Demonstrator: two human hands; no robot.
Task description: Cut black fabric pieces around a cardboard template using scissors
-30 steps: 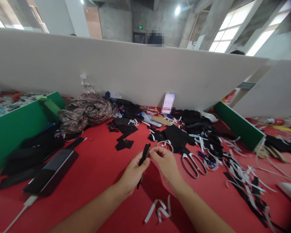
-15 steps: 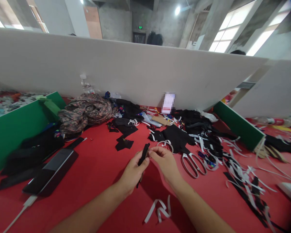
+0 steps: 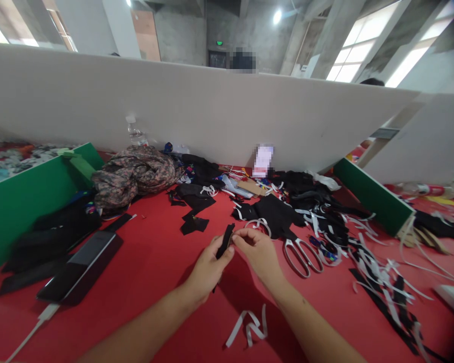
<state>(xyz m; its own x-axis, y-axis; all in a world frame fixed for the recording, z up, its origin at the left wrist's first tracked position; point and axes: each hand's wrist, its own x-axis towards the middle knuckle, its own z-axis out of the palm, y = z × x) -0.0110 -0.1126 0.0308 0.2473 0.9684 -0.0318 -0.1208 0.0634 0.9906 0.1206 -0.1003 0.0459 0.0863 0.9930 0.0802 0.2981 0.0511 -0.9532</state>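
Observation:
A folded strip of black fabric [image 3: 224,242] is pinched upright between the thumb and fingers of my left hand [image 3: 207,269]. Its lower end shows below the palm. My right hand [image 3: 258,252] meets it from the right, thumb and forefinger pressed together at the strip's edge. Whatever lies in that pinch is too small to make out. White-handled scissors [image 3: 302,257] lie just right of my right hand, their blades hidden under black cloth [image 3: 274,212]. Thin white ribbon pieces [image 3: 249,322] rest on the red table [image 3: 166,322] between my forearms.
Green dividers [image 3: 374,194] flank the work area, with a pale partition [image 3: 196,111] behind. A black phone or power bank [image 3: 79,267] with a white cable lies left. Patterned cloth [image 3: 136,174], a plastic bottle [image 3: 135,132] and a propped phone [image 3: 263,160] stand behind; scraps [image 3: 382,272] litter the right.

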